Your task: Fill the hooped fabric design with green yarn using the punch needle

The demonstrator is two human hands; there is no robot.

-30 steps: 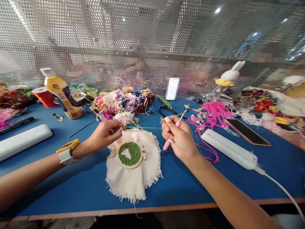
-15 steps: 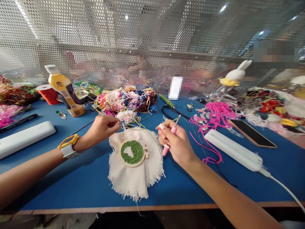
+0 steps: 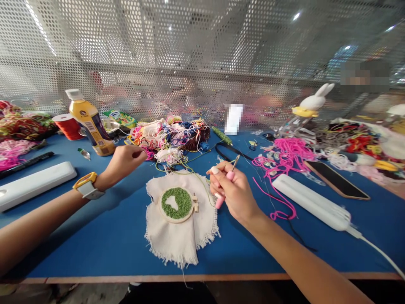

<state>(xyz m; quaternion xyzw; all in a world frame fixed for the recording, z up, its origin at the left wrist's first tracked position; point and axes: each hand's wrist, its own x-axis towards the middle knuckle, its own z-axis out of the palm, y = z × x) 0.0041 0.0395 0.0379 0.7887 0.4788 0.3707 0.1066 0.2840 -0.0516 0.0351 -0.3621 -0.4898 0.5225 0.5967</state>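
Note:
My right hand (image 3: 234, 190), fingers closed, grips a punch needle with a pink handle (image 3: 220, 202); its metal tip points up. Green yarn (image 3: 207, 190) runs in a loose curve by that hand. Left of it, a cream cloth (image 3: 172, 245) with frayed edges lies on the table. A small round wooden hoop (image 3: 173, 220) with a screw clamp is set in the cloth. Green loops (image 3: 183, 202) fill the hoop around a bare white patch. My left hand (image 3: 125, 161), with a yellow-and-white watch, is above the table near the yarn heap, fingers curled; anything between them is hidden.
Behind the hoop lies a heap of mixed yarn (image 3: 174, 135). At left stand a drink bottle (image 3: 91, 126) and a red spool (image 3: 68, 127), near a white bar-shaped device (image 3: 34, 185). At right are pink yarn (image 3: 291, 154), a phone (image 3: 337, 179) and another white device (image 3: 311, 202) with a cable.
My left hand has moved left, away from the cloth and toward the bottle. The thin dark rod seen beside it before is now out of sight. My right hand keeps the punch needle almost still.

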